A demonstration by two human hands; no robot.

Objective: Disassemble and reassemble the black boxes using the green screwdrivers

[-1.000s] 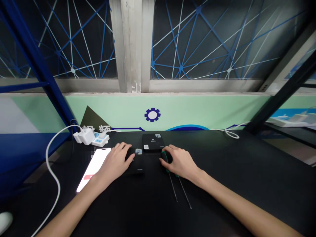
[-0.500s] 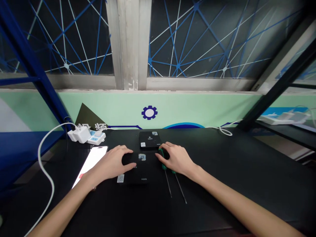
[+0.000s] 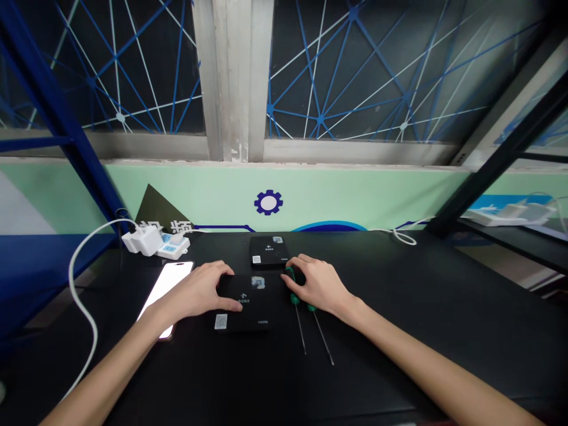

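My left hand [image 3: 202, 291] is at the left side of a flat black set-top box [image 3: 246, 319]. Its thumb lies over the box top and its fingers curve round the far left corner. The box carries a torn sticker, a pale code label and HDMI lettering. Just right of it, my right hand [image 3: 320, 287] has its fingers curled over the green-and-black handles of two screwdrivers [image 3: 294, 299]; their thin shafts point towards me. The palm hides most of the handles. Behind both hands lies a second black set-top box [image 3: 268, 253], apart from them.
A phone [image 3: 171, 287] with a bright white screen lies partly under my left forearm. At the back left stands a white power strip [image 3: 173, 247] with an adapter and a white cable [image 3: 89, 313]. Shelf posts flank the black desk [image 3: 421, 307], and a wall with windows closes its back.
The near box has shifted slightly right, and its printed logo now shows. My left thumb has come a little nearer to me. The right hand and screwdrivers have barely moved.
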